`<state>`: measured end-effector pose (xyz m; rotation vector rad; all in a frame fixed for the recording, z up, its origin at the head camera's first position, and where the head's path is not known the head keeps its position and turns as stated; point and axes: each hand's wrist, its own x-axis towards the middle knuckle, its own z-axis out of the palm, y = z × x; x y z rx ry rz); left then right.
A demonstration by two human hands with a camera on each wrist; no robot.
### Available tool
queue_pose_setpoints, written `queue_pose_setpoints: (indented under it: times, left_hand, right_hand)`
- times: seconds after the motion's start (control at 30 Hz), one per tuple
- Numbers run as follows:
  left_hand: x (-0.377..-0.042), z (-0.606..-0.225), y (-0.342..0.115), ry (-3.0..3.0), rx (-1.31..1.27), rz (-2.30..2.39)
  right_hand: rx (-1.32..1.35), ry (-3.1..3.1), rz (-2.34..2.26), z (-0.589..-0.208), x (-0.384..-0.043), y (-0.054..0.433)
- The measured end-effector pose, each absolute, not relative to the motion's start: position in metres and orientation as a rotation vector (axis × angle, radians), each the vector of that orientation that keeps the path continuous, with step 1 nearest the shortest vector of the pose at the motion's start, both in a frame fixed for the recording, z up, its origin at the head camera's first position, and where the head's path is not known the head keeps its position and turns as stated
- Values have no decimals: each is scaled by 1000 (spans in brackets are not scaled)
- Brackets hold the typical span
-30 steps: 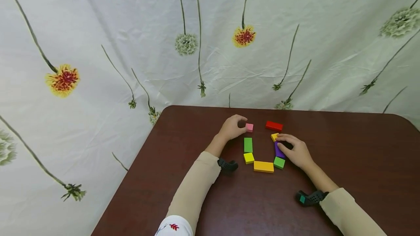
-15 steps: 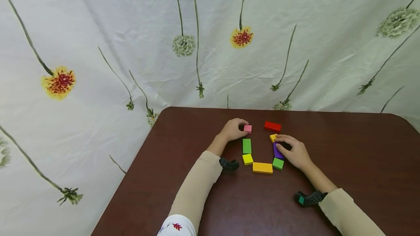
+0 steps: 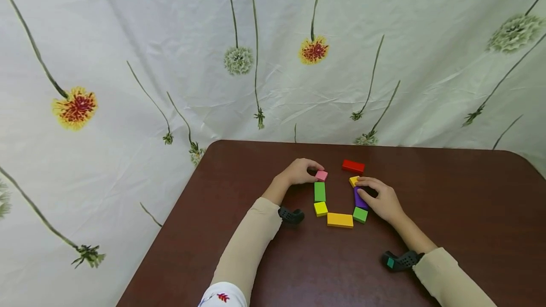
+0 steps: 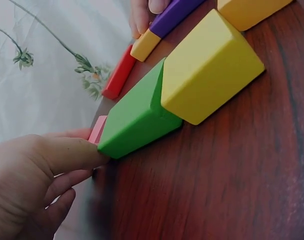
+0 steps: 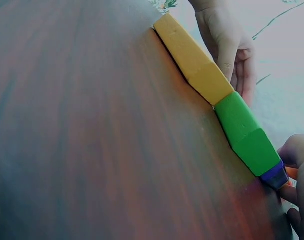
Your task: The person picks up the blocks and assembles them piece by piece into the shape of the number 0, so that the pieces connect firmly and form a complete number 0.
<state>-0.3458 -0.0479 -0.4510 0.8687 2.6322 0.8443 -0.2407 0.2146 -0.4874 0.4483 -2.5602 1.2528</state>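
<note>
My left hand [image 3: 300, 171] pinches a small pink block [image 3: 322, 176] just beyond the far end of a green block [image 3: 320, 192]. In the left wrist view, the thumb reaches the green block's end and partly hides the pink one. My right hand [image 3: 384, 199] has its fingertips on a small orange-yellow block [image 3: 353, 181], with the thumb beside the purple block [image 3: 360, 199]. From the right wrist view, orange-yellow shows between that thumb and fingers. The blocks form the sides of an outline: a yellow block [image 3: 321, 209], a long orange block [image 3: 340, 220] and a green square block [image 3: 360, 215].
A red block [image 3: 353, 166] lies at the far side, apart from the pink one. All of it stands on a dark brown table [image 3: 324, 269] with rounded far corners. Behind hangs a pale flowered cloth [image 3: 192, 37]. Dark cameras are strapped to both wrists.
The left hand has brought the pink block nearer, closing the gap to the green block's far end, and the pink block has turned slightly. The right hand stays by its blocks.
</note>
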Motion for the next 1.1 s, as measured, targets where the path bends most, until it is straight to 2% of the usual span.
queue_pose_setpoints:
  times: [0.77,1.1]
  left_hand:
    - [-335,-446,-53,2622,829,802]
    - [-298,-461,-53,2775,1045,996]
  right_hand:
    - [460,-2543,1270,-490,-239,212]
    - [448,-2554,1265,-488,-240,214]
